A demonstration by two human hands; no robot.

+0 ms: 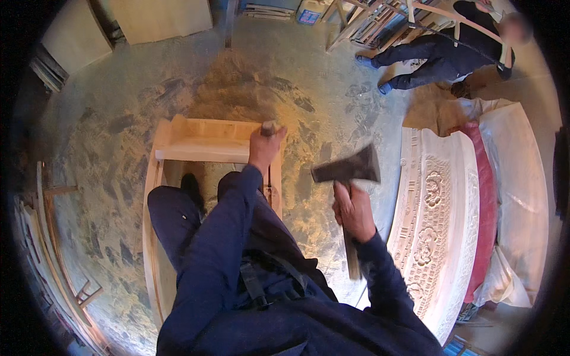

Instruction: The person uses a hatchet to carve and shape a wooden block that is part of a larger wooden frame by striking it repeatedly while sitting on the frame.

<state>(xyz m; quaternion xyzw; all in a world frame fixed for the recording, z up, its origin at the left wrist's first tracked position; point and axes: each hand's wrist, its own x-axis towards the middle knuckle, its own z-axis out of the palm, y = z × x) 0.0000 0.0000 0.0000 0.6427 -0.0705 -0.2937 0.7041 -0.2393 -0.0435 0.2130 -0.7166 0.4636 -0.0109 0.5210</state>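
The wooden frame (202,153) lies low over the dusty floor (332,95), ahead of the worker and partly about the legs (178,219). At its far right corner, the left hand (265,149) is made into a fist, its fingers wrapped around a short tool (268,127); the grip hides most of it and the rest is blurred, so it may be a chisel, though this cannot be confirmed. The right hand (354,212) has its fingers closed on the handle of an axe (350,168), the head raised well apart from the left fist. A carved panel (430,237) stands to the right. The step in hand is judged to be struck cutting at that corner. The next move would call for a steady left grip, an upright tool and a square, measured blow clear of the knuckles.
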